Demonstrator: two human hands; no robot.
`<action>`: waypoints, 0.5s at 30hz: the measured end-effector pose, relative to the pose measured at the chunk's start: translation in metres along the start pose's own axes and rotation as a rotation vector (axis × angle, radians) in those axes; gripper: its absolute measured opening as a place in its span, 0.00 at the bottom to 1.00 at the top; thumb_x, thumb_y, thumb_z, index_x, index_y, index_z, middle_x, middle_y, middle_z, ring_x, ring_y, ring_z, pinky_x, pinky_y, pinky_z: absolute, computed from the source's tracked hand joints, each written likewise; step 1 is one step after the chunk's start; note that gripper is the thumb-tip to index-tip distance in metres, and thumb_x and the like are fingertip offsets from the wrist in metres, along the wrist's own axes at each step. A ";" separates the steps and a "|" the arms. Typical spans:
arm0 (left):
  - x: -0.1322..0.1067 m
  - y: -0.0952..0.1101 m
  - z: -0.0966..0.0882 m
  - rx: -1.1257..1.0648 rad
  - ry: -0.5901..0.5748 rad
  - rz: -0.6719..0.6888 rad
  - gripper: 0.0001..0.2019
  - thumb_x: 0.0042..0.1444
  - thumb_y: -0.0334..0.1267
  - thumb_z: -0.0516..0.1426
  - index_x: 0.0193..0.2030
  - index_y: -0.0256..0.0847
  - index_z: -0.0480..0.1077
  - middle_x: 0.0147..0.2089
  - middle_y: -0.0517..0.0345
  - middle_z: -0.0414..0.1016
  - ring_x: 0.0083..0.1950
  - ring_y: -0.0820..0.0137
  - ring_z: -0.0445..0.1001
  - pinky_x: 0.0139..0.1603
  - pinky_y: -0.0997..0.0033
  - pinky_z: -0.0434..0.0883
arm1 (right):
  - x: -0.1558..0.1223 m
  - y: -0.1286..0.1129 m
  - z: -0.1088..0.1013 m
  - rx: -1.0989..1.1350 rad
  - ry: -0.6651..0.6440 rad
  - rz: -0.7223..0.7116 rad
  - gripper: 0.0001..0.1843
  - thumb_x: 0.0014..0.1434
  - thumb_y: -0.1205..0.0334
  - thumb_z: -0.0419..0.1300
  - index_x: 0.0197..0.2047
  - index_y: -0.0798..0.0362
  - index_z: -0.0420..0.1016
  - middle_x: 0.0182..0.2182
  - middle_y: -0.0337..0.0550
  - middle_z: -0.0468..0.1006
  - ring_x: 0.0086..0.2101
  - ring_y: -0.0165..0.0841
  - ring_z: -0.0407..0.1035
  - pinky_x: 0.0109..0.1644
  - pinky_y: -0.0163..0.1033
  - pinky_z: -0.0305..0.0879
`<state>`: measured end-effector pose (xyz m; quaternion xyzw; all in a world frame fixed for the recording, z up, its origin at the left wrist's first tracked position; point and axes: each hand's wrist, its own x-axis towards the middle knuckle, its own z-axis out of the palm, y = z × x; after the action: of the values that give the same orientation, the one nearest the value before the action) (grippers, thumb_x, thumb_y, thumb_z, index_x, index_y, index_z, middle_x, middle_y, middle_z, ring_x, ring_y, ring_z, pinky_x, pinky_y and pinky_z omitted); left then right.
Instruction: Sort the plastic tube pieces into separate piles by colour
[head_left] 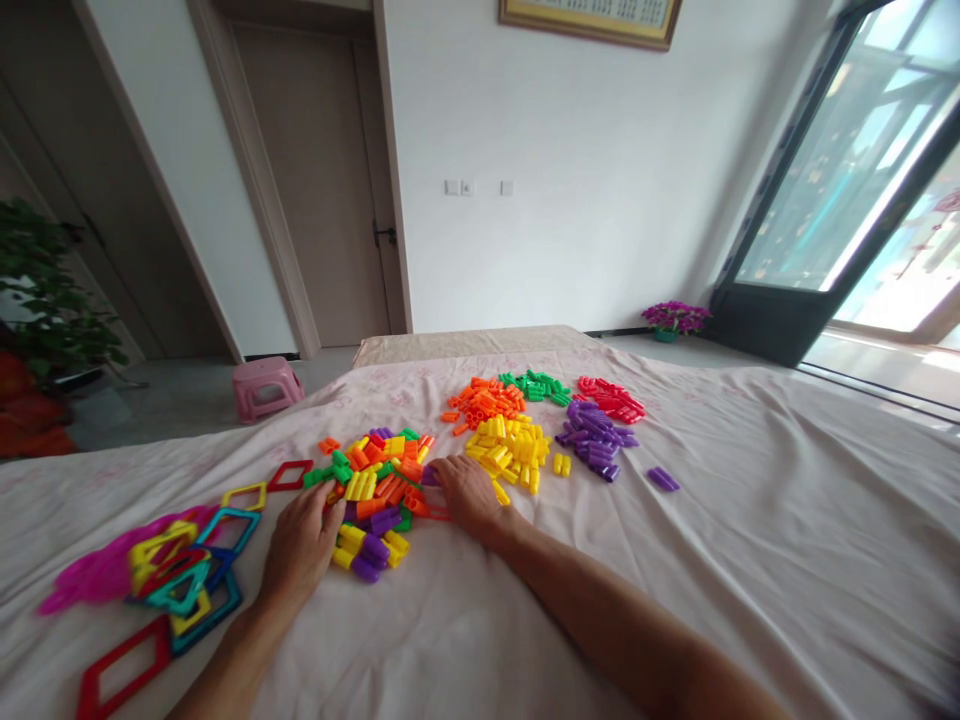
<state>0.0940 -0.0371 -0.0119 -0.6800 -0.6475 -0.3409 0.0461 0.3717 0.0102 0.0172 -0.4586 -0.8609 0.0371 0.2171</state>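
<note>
A mixed heap of small plastic building pieces (375, 485) in orange, yellow, green and purple lies on the cloth between my two hands. My left hand (300, 540) rests at the heap's left edge, thumb and fingers apart, fingertips touching the pieces near a green one. On the heap's right side, my right hand (469, 492) has its fingers closed on a purple piece (430, 476). Just beyond that hand are a yellow pile (517, 447) and an orange pile (487, 402). Farther right lie a purple pile (596, 438), a green pile (536, 387) and a red pile (611, 400).
Coloured magnetic frame tiles (184, 575) and a magenta plastic item (97, 578) lie on the left. A single purple piece (663, 479) sits apart on the pale cloth (712, 560). A pink stool (268, 388) stands on the floor beyond.
</note>
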 end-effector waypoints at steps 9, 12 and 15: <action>-0.003 0.003 -0.006 -0.003 -0.040 -0.095 0.24 0.62 0.52 0.47 0.53 0.38 0.72 0.52 0.46 0.77 0.54 0.58 0.74 0.57 0.58 0.69 | 0.001 0.002 0.002 0.038 0.014 -0.013 0.12 0.70 0.61 0.50 0.49 0.52 0.73 0.40 0.44 0.79 0.41 0.34 0.71 0.47 0.37 0.62; -0.002 0.000 -0.005 -0.042 -0.047 -0.111 0.23 0.62 0.52 0.48 0.52 0.38 0.72 0.50 0.46 0.78 0.52 0.59 0.75 0.55 0.60 0.70 | 0.001 0.003 0.002 0.054 0.037 -0.020 0.12 0.70 0.59 0.50 0.49 0.52 0.73 0.40 0.44 0.79 0.40 0.34 0.72 0.46 0.37 0.63; -0.001 -0.004 -0.003 -0.072 -0.046 -0.118 0.23 0.60 0.52 0.49 0.51 0.39 0.73 0.49 0.48 0.79 0.50 0.59 0.76 0.53 0.62 0.71 | -0.001 0.002 0.000 0.075 0.056 -0.021 0.13 0.70 0.59 0.50 0.49 0.52 0.73 0.40 0.44 0.79 0.40 0.34 0.72 0.46 0.37 0.63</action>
<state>0.0887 -0.0385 -0.0114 -0.6494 -0.6749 -0.3501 -0.0135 0.3734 0.0107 0.0161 -0.4419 -0.8573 0.0541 0.2584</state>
